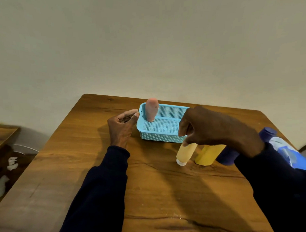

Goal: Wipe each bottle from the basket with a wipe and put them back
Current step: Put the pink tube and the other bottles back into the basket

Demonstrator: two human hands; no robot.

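Note:
A light blue mesh basket [164,132] sits at the far middle of the wooden table [151,185]. A pink tube [151,109] stands upright in the basket's far left corner. My left hand [122,127] is beside the basket's left rim, fingers loosely curled and holding nothing, with the thumb tip at the rim. My right hand [210,129] reaches down in front of the basket and pinches the top end of a peach tube [185,153], which stands cap-down on the table. A yellow bottle [208,154] and a dark purple bottle [227,156] stand right of it, partly hidden by my right wrist.
A blue and white pack [288,152] lies at the table's right edge behind my right arm, with a purple cap [267,133] just beyond it. A pale wall backs the table. On the left, lower surfaces hold white scraps [12,163].

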